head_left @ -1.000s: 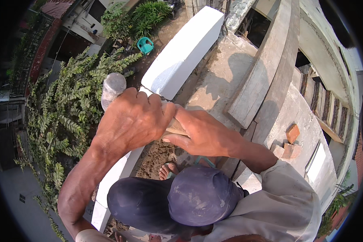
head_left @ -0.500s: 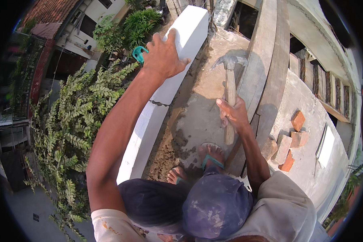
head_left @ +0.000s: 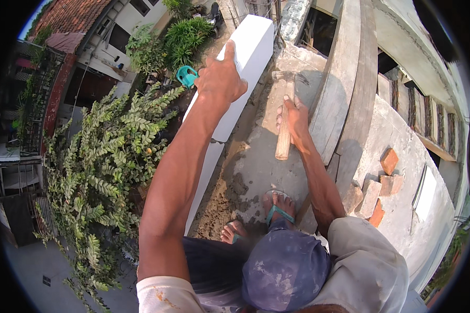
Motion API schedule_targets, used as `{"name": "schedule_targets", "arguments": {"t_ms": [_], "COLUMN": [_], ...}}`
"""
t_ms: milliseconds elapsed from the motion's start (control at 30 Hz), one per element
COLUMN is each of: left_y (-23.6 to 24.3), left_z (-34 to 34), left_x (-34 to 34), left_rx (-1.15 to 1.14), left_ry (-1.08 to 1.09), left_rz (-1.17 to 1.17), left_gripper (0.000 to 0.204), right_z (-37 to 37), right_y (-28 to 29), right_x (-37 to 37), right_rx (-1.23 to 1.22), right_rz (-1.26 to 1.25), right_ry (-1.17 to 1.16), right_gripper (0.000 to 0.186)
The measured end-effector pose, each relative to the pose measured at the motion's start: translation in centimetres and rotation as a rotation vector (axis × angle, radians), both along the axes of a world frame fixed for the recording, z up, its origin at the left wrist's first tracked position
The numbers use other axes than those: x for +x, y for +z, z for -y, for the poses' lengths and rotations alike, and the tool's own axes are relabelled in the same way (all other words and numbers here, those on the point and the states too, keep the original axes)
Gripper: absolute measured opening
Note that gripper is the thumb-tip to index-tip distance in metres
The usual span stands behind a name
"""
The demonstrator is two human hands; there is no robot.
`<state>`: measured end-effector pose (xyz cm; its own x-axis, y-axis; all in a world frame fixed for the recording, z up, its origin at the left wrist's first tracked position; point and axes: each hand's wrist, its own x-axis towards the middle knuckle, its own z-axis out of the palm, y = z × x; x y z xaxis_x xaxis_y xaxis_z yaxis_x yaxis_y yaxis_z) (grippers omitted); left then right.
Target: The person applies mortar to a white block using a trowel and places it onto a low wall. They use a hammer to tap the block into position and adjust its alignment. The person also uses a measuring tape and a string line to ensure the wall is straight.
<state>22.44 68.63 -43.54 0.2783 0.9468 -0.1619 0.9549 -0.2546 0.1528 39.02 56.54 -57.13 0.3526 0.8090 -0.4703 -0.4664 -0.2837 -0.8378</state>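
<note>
A long white block (head_left: 253, 44) lies on top of another white block (head_left: 206, 175) or end to end with it; a mortar-like joint shows between them. My left hand (head_left: 222, 81) grips across the far block, thumb toward its right edge and index finger stretched forward. In my right hand (head_left: 293, 117) is a claw hammer (head_left: 283, 143), held by its wooden handle to the right of the block. The hammer's head is blurred and points away from me. Wet mortar (head_left: 211, 208) lies along the block's right side, near my sandalled feet (head_left: 279, 203).
Long wooden planks (head_left: 344, 88) run along my right. Beyond them are several broken red bricks (head_left: 389, 161) and a white sheet (head_left: 426, 193) on concrete. A leafy bush (head_left: 104, 182) stands below on the left, with a turquoise plastic object (head_left: 186, 76) near the block.
The hammer's head has tipped forward and away, and my right hand has moved farther forward along with it. My left hand stays on the white block. The whole view has shifted slightly.
</note>
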Motion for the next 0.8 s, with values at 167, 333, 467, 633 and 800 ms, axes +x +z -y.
{"name": "schedule_targets", "arguments": {"t_ms": [167, 333, 467, 633, 800], "left_y": [0.6, 0.4, 0.4, 0.3, 0.2], "left_z": [0.5, 0.6, 0.7, 0.5, 0.6], "left_x": [0.4, 0.9, 0.8, 1.0, 0.9], "left_rx": [-0.043, -0.070, -0.070, -0.041, -0.082], "left_ry": [0.075, 0.135, 0.139, 0.168, 0.192], "left_rz": [-0.021, -0.017, -0.020, -0.014, -0.017], "left_gripper": [0.103, 0.102, 0.102, 0.102, 0.101], "right_z": [-3.4, -5.0, -4.9, -6.3, -5.7], "right_y": [-1.2, -1.7, -1.4, -1.4, -1.0], "right_x": [-1.0, -0.6, -1.2, -2.5, 0.9], "right_rx": [0.085, 0.110, 0.143, 0.043, 0.029], "right_rz": [-0.170, -0.190, -0.243, -0.201, -0.114], "right_ry": [-0.232, -0.032, -0.136, -0.091, 0.085], "right_gripper": [0.025, 0.022, 0.021, 0.020, 0.022]}}
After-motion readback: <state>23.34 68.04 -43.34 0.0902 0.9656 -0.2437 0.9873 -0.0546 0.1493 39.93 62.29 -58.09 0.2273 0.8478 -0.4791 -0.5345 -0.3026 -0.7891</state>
